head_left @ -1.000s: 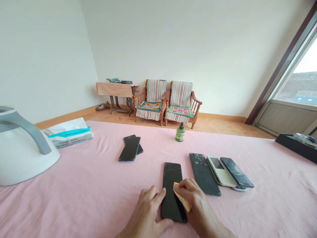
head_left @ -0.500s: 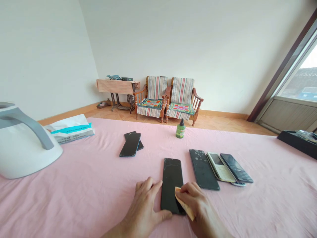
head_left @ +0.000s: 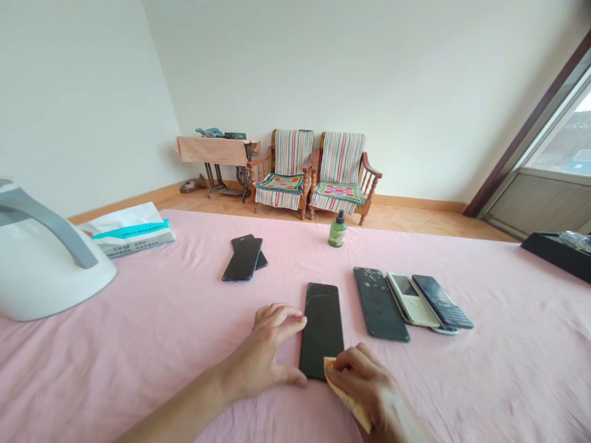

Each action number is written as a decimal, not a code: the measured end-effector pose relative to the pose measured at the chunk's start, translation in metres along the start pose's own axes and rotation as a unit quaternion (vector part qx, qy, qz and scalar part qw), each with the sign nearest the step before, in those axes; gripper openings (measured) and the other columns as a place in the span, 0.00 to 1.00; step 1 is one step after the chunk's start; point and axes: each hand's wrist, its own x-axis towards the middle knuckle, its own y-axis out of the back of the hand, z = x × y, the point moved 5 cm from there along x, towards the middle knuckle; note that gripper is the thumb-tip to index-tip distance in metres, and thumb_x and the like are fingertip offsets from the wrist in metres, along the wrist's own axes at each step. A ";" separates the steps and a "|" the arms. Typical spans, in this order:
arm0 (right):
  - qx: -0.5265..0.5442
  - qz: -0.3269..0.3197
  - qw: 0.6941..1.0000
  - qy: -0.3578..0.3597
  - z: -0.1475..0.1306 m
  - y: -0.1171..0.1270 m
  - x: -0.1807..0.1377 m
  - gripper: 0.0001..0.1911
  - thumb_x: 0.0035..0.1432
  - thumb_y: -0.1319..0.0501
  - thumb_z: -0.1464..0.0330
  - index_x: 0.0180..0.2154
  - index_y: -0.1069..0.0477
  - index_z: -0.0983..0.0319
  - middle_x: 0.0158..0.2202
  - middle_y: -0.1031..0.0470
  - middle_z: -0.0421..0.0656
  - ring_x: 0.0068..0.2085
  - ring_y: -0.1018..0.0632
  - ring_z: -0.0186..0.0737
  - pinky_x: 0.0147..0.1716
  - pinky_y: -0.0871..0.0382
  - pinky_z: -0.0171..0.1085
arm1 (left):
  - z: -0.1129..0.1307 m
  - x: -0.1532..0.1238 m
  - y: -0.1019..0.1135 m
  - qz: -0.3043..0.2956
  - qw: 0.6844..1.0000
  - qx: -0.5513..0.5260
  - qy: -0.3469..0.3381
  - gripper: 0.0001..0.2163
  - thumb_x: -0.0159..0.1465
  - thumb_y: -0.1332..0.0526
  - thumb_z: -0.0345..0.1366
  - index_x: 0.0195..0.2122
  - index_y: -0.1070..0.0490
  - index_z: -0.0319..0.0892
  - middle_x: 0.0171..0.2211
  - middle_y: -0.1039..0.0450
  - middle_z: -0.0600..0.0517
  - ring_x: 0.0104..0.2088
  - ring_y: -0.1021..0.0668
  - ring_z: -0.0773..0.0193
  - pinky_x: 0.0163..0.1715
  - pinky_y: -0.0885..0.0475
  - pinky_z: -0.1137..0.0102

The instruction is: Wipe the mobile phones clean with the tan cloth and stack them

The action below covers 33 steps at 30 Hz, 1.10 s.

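A black smartphone [head_left: 321, 326], cracked near its top edge, lies face up on the pink cloth. My left hand [head_left: 263, 351] rests at its left side, fingers apart, the index fingertip by the long edge and the thumb at the lower left corner. In my right hand [head_left: 369, 384] is a folded pale orange wiping cloth [head_left: 348, 400], pinched and pressed at the phone's lower right corner. To the right lie a phone with a spotted surface [head_left: 381, 307], a white keypad phone [head_left: 413, 301] and a dark keypad phone [head_left: 443, 301], partly over another device.
Two dark phones [head_left: 243, 259] are stacked crosswise at left. A green spray bottle [head_left: 337, 231] stands near the far edge. At far left are a white kettle [head_left: 50, 271] and a tissue pack [head_left: 133, 231]; a black box [head_left: 556, 255] sits far right. Armchairs [head_left: 341, 166] stand beyond.
My right hand has slid the wiping cloth slightly down to the phone's lower corner. My left thumb has drawn back from the phone's bottom edge to its corner. The view has tilted down a little.
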 end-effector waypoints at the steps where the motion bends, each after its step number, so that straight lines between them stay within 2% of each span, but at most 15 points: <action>1: 0.004 -0.007 1.000 0.005 -0.003 -0.001 0.000 0.11 0.62 0.49 0.76 0.36 0.29 0.61 0.33 0.30 0.45 0.36 0.29 0.39 0.33 0.34 0.34 | -0.001 0.000 -0.001 -0.001 1.000 0.000 -0.006 0.34 0.46 0.30 0.55 0.53 0.31 0.46 0.51 0.33 0.45 0.53 0.34 0.48 0.54 0.42 0.52; 5: 0.018 -0.021 1.000 0.006 -0.008 -0.004 0.018 0.12 0.60 0.47 0.79 0.31 0.29 0.61 0.33 0.30 0.43 0.37 0.29 0.37 0.34 0.35 0.33 | -0.005 0.002 -0.003 -0.009 1.000 -0.005 -0.025 0.33 0.48 0.31 0.54 0.53 0.32 0.46 0.50 0.31 0.45 0.52 0.33 0.49 0.54 0.40 0.53; 8: 0.030 -0.023 0.999 0.005 -0.008 -0.005 0.029 0.12 0.60 0.47 0.80 0.31 0.30 0.61 0.34 0.30 0.42 0.38 0.30 0.36 0.34 0.36 0.33 | -0.006 0.001 -0.003 -0.007 0.999 -0.003 -0.037 0.35 0.49 0.33 0.56 0.55 0.33 0.45 0.52 0.32 0.44 0.54 0.33 0.49 0.54 0.40 0.54; 14: 0.049 -0.042 0.997 0.038 -0.005 0.006 0.015 0.11 0.61 0.46 0.78 0.31 0.29 0.62 0.33 0.29 0.43 0.37 0.29 0.36 0.34 0.35 0.33 | -0.006 -0.001 -0.004 -0.024 0.999 0.016 -0.039 0.37 0.50 0.36 0.58 0.57 0.35 0.43 0.60 0.38 0.43 0.59 0.38 0.48 0.58 0.44 0.53; 22: 0.035 -0.030 0.996 0.071 -0.019 -0.005 0.027 0.11 0.62 0.46 0.76 0.31 0.27 0.62 0.33 0.28 0.43 0.37 0.30 0.38 0.34 0.35 0.36 | -0.008 0.000 -0.005 -0.023 0.999 0.004 -0.025 0.35 0.50 0.34 0.56 0.57 0.35 0.48 0.59 0.37 0.46 0.59 0.36 0.50 0.57 0.44 0.54; 28: 0.058 -0.031 0.997 0.048 -0.004 0.010 0.021 0.11 0.61 0.46 0.78 0.29 0.30 0.62 0.33 0.29 0.43 0.36 0.29 0.36 0.33 0.35 0.33 | -0.008 0.000 -0.005 -0.031 0.999 0.003 -0.021 0.34 0.52 0.34 0.55 0.57 0.35 0.46 0.59 0.36 0.44 0.59 0.36 0.49 0.57 0.46 0.53; 33: 0.044 -0.029 0.997 0.064 -0.015 -0.006 0.034 0.11 0.61 0.45 0.77 0.28 0.30 0.62 0.32 0.29 0.42 0.36 0.30 0.36 0.33 0.36 0.34 | -0.008 0.001 -0.005 -0.029 0.999 0.000 -0.016 0.35 0.50 0.33 0.55 0.56 0.34 0.46 0.59 0.36 0.45 0.58 0.36 0.49 0.57 0.47 0.53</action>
